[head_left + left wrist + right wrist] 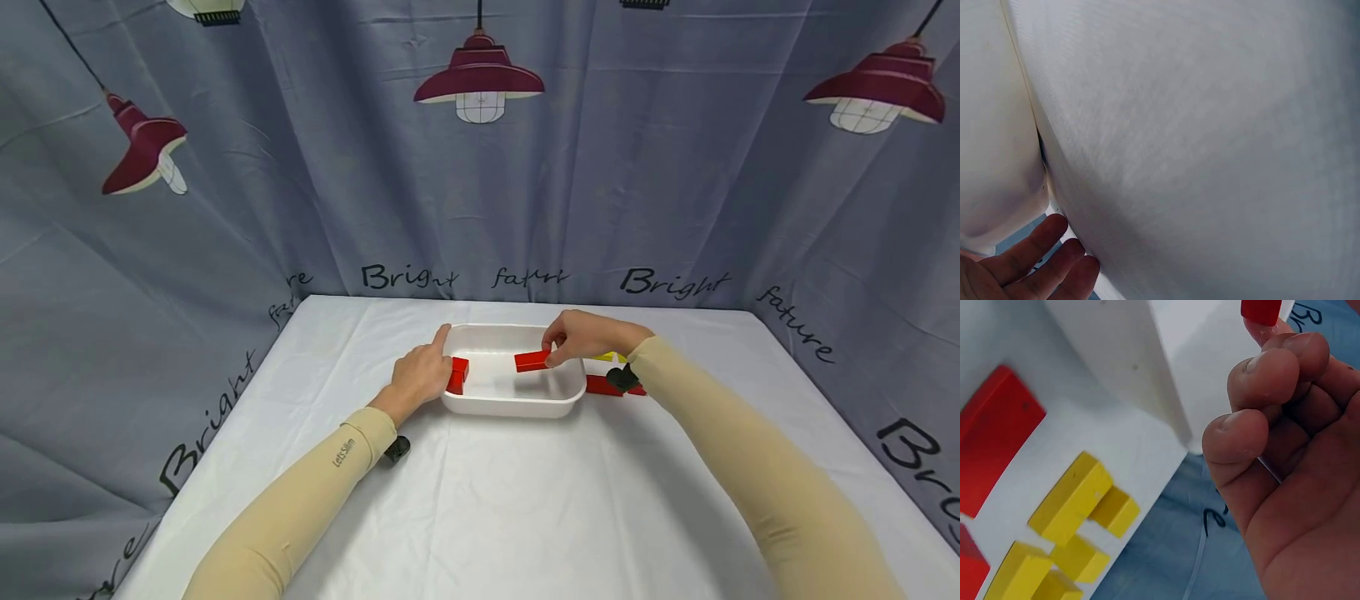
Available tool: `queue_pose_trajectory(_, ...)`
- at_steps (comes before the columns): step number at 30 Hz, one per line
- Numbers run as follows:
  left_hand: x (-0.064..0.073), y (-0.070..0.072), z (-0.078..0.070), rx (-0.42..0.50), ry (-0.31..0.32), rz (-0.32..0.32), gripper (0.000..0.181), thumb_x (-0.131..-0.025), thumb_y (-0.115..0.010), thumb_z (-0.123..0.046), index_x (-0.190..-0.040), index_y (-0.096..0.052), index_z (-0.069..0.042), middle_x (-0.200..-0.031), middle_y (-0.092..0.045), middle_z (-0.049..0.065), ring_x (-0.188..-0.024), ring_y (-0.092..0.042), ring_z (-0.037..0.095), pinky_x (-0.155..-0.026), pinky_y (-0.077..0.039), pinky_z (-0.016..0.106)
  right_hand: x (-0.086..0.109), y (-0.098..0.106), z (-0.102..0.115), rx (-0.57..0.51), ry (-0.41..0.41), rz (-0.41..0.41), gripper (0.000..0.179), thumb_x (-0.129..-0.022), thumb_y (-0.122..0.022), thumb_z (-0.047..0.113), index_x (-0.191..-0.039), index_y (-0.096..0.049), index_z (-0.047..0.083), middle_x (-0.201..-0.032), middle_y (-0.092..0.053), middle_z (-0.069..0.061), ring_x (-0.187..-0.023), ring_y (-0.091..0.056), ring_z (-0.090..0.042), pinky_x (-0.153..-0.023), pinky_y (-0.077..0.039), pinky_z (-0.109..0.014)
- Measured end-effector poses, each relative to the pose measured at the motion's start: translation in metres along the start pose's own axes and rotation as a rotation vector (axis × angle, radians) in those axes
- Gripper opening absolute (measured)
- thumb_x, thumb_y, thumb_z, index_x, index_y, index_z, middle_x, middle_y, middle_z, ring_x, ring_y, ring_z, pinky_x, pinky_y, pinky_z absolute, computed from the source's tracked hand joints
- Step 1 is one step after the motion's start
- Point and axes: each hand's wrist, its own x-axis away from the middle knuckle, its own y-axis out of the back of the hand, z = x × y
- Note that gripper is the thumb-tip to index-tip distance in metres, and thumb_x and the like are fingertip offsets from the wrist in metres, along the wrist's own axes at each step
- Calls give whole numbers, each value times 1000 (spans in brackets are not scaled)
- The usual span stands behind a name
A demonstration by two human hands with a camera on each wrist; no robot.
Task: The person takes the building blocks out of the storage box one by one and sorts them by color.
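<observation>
A white plastic tub [510, 407] stands on the white-covered table. At its left side is my left hand [422, 372], index finger extended along the rim; in the left wrist view, three loosely straight fingers [1029, 250] show beside the tub's outer wall. My right hand [588, 333] pinches a red block [531, 361] between thumb and fingertips, over the inside of the tub. Only one end of that block appears in the right wrist view, by the fingertips. More red block pieces [458, 375] lie inside the tub against its left wall, partly behind the left hand.
Right of the tub, a red block [602, 386] lies close by the wall, with another red one partly behind the wrist camera [622, 378]. Several yellow blocks [1071, 499] are grouped near the table's far edge. A grey printed curtain [360, 167] hangs around the table.
</observation>
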Motion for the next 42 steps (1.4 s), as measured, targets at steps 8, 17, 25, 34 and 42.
queue_pose_trajectory(8,1,1,0,8,-3,1,61,-103,-39,-27,-161,-22,-22,-123,-69,11,-96,-65,27,-76,-55,45,25,3,-14,-37,9,-55,14,-88,-74,24,-99,-73,15,-68,-49,0,-66,-47,-15,-62,-37,-29)
queue_pose_trajectory(17,0,0,1,15,-1,-4,61,-103,-39,-27,-161,-22,-22,-126,-68,12,-99,-66,27,-78,-55,46,54,6,-36,-29,-60,-151,23,-86,-76,26,-103,-74,11,-71,-53,-2,-69,-50,-18,-63,-40,-30)
queue_pose_trajectory(25,0,0,2,6,-6,-7,61,-103,-40,-26,-161,-23,-22,-124,-68,11,-97,-66,27,-75,-55,45,76,8,-63,-29,-115,-209,30,-87,-76,27,-109,-73,8,-73,-53,-3,-72,-51,-19,-62,-41,-29)
queue_pose_trajectory(34,0,1,2,18,-5,1,61,-103,-40,-27,-161,-23,-22,-126,-68,12,-102,-66,28,-80,-54,48,100,5,-89,-64,-152,-260,33,-89,-74,25,-114,-71,3,-76,-54,-4,-76,-51,-21,-64,-41,-30)
queue_pose_trajectory(42,0,0,1,28,3,9,61,-103,-40,-27,-161,-22,-23,-127,-67,11,-100,-65,26,-79,-54,46,115,0,-116,-87,-212,-277,48,-90,-74,34,-123,-68,0,-82,-55,-4,-85,-50,-22,-66,-41,-31)
